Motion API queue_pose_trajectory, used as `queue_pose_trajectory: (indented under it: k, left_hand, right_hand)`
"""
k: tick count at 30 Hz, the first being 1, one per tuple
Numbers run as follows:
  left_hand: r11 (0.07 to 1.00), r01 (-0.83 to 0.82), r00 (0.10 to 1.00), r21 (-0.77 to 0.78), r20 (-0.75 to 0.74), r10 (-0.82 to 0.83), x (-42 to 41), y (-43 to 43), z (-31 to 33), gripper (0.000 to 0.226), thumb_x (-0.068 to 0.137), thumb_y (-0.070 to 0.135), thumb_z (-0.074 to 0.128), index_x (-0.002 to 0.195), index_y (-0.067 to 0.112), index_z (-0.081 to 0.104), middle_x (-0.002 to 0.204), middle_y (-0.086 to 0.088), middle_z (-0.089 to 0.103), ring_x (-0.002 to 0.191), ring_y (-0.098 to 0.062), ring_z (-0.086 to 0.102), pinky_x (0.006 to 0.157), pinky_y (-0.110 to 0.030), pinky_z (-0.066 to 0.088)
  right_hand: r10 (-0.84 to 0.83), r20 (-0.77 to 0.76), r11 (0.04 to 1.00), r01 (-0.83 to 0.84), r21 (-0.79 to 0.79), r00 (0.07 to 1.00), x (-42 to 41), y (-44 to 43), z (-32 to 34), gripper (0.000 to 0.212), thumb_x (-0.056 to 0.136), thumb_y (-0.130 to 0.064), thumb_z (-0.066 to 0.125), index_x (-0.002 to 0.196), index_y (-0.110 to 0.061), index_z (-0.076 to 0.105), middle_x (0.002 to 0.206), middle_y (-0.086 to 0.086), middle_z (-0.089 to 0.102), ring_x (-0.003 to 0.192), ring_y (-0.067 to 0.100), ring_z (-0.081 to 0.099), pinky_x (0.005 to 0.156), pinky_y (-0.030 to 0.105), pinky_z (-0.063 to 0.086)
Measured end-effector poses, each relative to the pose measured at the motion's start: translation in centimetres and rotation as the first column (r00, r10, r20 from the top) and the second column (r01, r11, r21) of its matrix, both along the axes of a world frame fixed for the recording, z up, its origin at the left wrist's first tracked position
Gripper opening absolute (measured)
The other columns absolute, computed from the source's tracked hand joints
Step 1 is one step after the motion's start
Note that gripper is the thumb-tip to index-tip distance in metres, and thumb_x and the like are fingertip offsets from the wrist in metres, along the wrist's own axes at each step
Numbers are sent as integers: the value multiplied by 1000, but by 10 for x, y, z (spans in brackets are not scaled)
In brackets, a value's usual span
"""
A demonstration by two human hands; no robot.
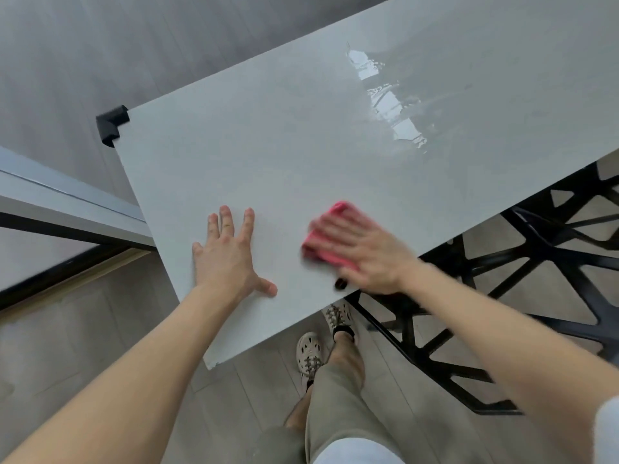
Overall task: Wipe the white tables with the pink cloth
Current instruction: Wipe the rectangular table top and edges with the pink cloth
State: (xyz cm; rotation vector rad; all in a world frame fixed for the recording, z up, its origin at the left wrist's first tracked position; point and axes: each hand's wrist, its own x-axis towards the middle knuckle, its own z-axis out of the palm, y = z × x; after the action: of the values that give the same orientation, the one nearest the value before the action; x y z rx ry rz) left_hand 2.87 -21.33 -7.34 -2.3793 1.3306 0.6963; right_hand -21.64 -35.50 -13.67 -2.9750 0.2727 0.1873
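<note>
The pink cloth [318,246] lies folded flat on the white surface [268,145], close to its near edge and trapped under the right hand [365,252]. Only the cloth's far tip and its left and near margins show. Blur and the covering palm hide its outline, so I cannot tell its long axis for sure; it seems to run from about 7 to 1 o'clock. The right fingers [331,226] are straight and spread, pressing down on the cloth rather than gripping it, and they point toward 10 o'clock. The next stroke would probably carry the cloth that way or back toward 4. The left hand [227,259] sits at the cloth's 9 o'clock, apart from it, with its palm flat on the surface. Its fingers are open, point to 12 and hold nothing, and it looks like a brace. The right hand is clearly the nearer one. A wet streak [392,105] shines toward 1 o'clock, well beyond the cloth. A black corner guard [112,123] caps the surface's corner at 10 o'clock, and a black frame [502,262] shows below at 3 o'clock.
</note>
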Motion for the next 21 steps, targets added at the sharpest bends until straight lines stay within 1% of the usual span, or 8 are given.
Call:
queue_pose_trajectory:
  k: [2,6,7,10,13,15,18,21]
  left_hand:
    - [1000,10,1000,-1,1,-10,1,0,-1,172,48,82,93,168,34,-21,180,-11,-17,168,-34,-7,125,-63,33]
    - [1000,13,1000,-6,13,-13,1,-1,-3,175,44,81,95,169,34,-19,180,-12,-14,168,-35,-5,123,-64,36]
    - [1000,12,1000,-8,14,-12,0,-2,-3,175,44,81,95,169,34,-18,180,-12,-14,168,-35,-4,123,-64,37]
    - [1000,3,1000,-11,9,-3,0,-2,-1,174,44,81,95,170,34,-16,180,-12,-12,168,-35,-4,123,-65,37]
    - [1000,-5,1000,-22,9,5,0,-1,0,175,42,81,95,170,35,-14,181,-11,-11,168,-34,-3,122,-66,37]
    - [1000,-1,1000,-30,-6,1,0,1,0,173,43,82,95,170,34,-12,181,-11,-10,168,-34,-3,123,-66,36]
    - [995,-18,998,-102,-56,12,-1,17,0,157,53,81,91,171,34,0,181,-8,-5,168,-31,-1,127,-66,30]
    - [983,-29,997,-182,-73,16,-3,52,2,140,63,76,90,171,33,12,181,-8,8,166,-30,13,129,-59,28]
  right_hand:
    - [-337,-9,942,337,-5,942,-24,-47,1,67,113,-52,25,174,-36,2,183,0,-1,170,20,-3,137,47,-7]
    - [-831,78,554,832,36,550,30,-25,-7,71,111,-53,17,175,-25,2,183,5,-6,169,21,-8,137,48,-5]
    - [-816,83,577,815,55,572,51,5,-9,72,112,-52,18,175,-21,3,183,7,-6,169,23,-7,137,51,-2]
    - [-396,86,917,388,96,914,62,81,-8,67,114,-50,33,175,-25,19,183,6,9,170,24,3,136,55,9]
    - [-102,18,994,101,35,995,-1,59,-6,67,116,-51,32,175,-32,6,183,-1,-2,169,19,-7,137,51,1]
    - [-321,-44,946,323,21,946,-38,18,-1,68,116,-54,23,174,-33,-6,182,-3,-14,167,15,-16,137,52,0]
    - [-753,0,658,753,5,658,-49,-18,0,69,113,-58,8,173,-30,-10,182,-1,-16,167,15,-19,136,52,1]
    - [-860,71,506,862,9,505,20,36,-8,70,113,-54,8,174,-22,-8,182,8,-14,168,24,-15,136,53,0]
